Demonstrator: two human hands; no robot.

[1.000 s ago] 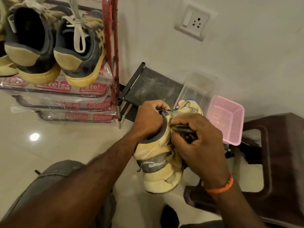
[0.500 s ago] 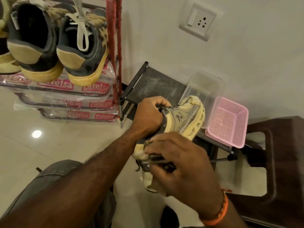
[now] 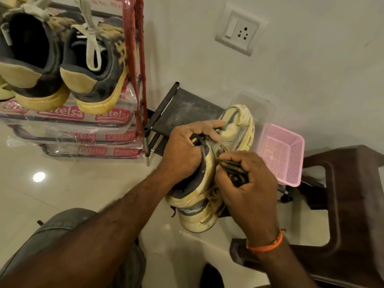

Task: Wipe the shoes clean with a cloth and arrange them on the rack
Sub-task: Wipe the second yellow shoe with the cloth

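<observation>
The left hand [image 3: 182, 150] grips a cream sneaker [image 3: 209, 175] by its collar, fingers curled inside the opening, holding it in the air in front of the rack [image 3: 137, 65]. The right hand [image 3: 247, 183] clutches a dark cloth [image 3: 234, 171] pressed against the sneaker's side. On the rack's shelf, left of the held sneaker, stand two grey-and-yellow shoes [image 3: 91, 65].

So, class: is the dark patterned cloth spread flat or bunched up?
Bunched: the dark patterned cloth is crumpled inside the right hand.
</observation>
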